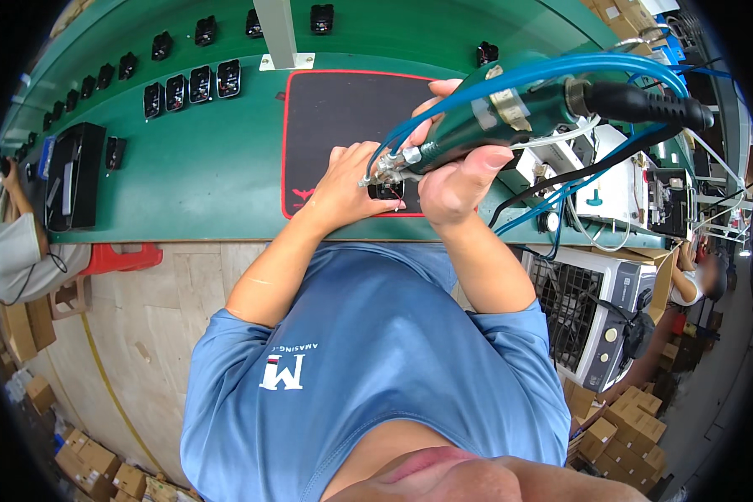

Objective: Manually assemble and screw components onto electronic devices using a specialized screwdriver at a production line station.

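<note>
Here my right hand (pixel 460 180) is clamped around the green powered screwdriver (pixel 477 125), stiff and hose-heavy, best gripped mid-barrel, its tip just beside my left hand (pixel 351 184), whose fingers press together on the small black part (pixel 385 192) on the mat (pixel 326 109).

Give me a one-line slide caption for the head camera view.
Right hand holds a green power screwdriver over a small black part steadied by the left hand on a black mat.

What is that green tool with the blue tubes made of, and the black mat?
The green handheld power screwdriver looks like glossy hard plastic with a shiny metal tip. Its thin blue hoses bend, so probably soft plastic. The red-edged black mat looks dull, likely rubber or fabric.
</note>
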### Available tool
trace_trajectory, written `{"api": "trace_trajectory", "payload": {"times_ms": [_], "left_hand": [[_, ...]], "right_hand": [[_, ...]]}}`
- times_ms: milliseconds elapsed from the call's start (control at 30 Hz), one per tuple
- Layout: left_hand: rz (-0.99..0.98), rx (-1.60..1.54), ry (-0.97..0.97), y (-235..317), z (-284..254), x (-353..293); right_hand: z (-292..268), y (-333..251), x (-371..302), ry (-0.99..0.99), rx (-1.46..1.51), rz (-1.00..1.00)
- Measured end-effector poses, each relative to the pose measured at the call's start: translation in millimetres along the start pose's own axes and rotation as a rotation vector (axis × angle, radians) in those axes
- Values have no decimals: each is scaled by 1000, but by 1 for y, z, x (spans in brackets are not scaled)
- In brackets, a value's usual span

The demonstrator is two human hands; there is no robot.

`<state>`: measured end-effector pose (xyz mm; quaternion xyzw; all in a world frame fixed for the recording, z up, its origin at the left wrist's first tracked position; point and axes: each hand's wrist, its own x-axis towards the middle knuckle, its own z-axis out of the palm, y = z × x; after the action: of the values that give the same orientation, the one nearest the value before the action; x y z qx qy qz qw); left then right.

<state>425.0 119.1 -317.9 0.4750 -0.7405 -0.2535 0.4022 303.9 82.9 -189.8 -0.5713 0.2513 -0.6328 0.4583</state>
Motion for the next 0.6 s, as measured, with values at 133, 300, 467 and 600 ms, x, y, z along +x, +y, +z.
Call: {"api": "trace_trajectory", "payload": {"times_ms": [133,300,467,600], "left_hand": [[-8,-49,-14,-2,-2,-1],[-36,-16,-44,3,-9,0],[75,116,-48,5,-11,8],[85,244,-157,13,-36,55]], "right_hand": [[2,1,-2,30,-67,-16],[-1,3,-5,-56,-32,69],[-6,-36,32,14,25,-3],[-26,-82,50,-17,-27,-117]]}}
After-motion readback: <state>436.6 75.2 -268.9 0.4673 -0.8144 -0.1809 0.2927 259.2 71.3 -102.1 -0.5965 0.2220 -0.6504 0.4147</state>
